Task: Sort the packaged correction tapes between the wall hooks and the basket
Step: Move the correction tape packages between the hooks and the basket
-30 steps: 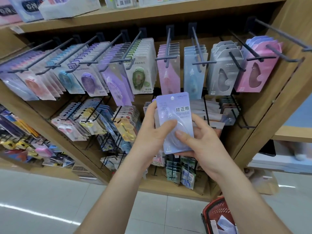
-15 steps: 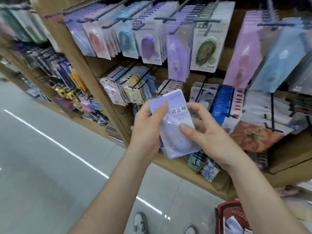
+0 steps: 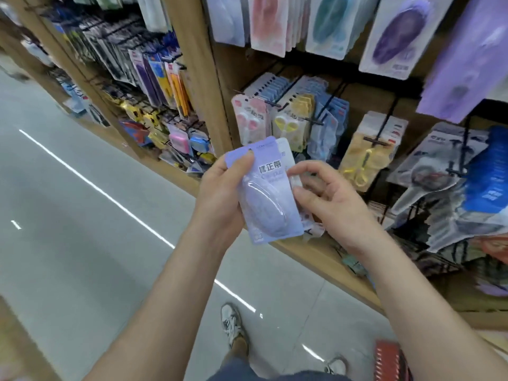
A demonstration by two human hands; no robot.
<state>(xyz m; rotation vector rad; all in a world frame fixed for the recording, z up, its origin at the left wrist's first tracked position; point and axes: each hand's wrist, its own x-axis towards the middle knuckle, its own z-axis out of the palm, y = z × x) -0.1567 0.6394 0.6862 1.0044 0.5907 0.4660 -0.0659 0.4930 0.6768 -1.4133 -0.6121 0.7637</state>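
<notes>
A lilac packaged correction tape (image 3: 268,199) is tilted in front of me, with at least one more white-backed pack (image 3: 286,155) stacked behind it. My left hand (image 3: 220,193) grips the stack's left edge, thumb on the top corner. My right hand (image 3: 327,199) holds the right side, thumb touching the front pack and fingers curled behind. More correction tapes (image 3: 390,34) hang on wall hooks along the top. A red basket (image 3: 390,361) shows at the bottom right, mostly hidden by my right forearm.
Wooden shelving (image 3: 198,75) carries packaged scissors (image 3: 288,122) and other stationery on black hooks (image 3: 379,133). A shelf ledge (image 3: 330,259) juts out below my hands. Grey tiled floor (image 3: 82,229) spreads left; my shoes (image 3: 232,325) stand beneath.
The view has swung left and down, so the upper hook rows slid up and right. The pack stack dropped lower and tilted, and my right thumb shifted toward its right edge.
</notes>
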